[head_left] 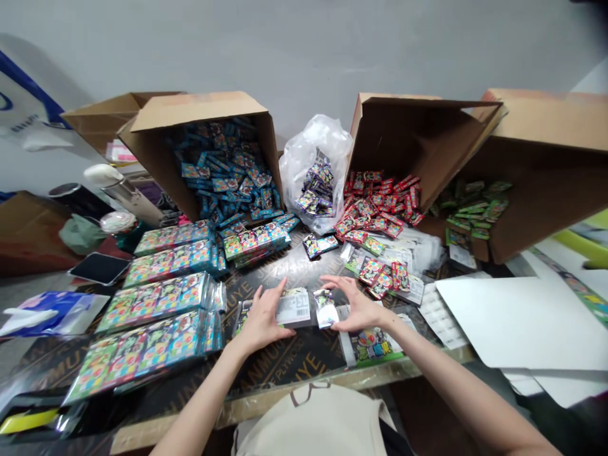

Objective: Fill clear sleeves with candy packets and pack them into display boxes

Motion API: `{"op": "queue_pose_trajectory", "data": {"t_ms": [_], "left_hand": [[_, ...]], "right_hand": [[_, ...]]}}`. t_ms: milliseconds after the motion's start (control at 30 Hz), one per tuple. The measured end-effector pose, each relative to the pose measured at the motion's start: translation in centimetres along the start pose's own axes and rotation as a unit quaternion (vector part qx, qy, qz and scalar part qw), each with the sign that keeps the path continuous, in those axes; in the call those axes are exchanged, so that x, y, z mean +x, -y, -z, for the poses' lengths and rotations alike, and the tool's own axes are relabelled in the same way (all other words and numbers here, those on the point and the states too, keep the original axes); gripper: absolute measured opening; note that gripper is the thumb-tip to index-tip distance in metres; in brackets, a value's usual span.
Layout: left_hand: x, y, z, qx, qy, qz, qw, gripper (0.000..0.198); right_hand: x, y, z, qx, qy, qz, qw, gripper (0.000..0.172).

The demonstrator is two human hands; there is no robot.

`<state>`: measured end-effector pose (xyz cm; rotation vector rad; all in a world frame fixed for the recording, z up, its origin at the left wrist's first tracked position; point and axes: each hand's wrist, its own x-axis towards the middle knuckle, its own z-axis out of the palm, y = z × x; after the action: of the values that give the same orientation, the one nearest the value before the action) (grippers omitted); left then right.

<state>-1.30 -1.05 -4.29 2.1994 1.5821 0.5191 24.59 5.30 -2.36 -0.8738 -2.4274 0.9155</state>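
Observation:
My left hand (pixel 265 318) spans a flat clear-wrapped pack (pixel 293 305) with a grey, barcoded face, thumb at its near edge and fingers at its far edge. My right hand (pixel 357 304) holds a small shiny sachet (pixel 326 308) between thumb and fingers, just beside the pack's right end. Under and beside my right wrist lies a green printed pouch (pixel 373 347). Beyond my hands, a pair of small dark packets (pixel 320 245) rests on the dark board (pixel 304 361).
Open cartons hold blue packets (pixel 230 180), red packets (pixel 380 196) and green packets (pixel 477 206). Between them a clear bag (pixel 297 164) contains purple packets. Stacked multicoloured packs (pixel 142 348) line the left. White sheets (pixel 527 323) lie right; a phone (pixel 99 268) lies left.

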Motion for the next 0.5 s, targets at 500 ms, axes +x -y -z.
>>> {"op": "queue_pose_trajectory", "data": {"t_ms": [500], "left_hand": [[-0.8, -1.4, -0.6, -0.047, -0.066, 0.054, 0.995, 0.104]], "right_hand": [[-0.1, 2.5, -1.9, -0.085, -0.108, 0.033, 0.99, 0.088]]}}
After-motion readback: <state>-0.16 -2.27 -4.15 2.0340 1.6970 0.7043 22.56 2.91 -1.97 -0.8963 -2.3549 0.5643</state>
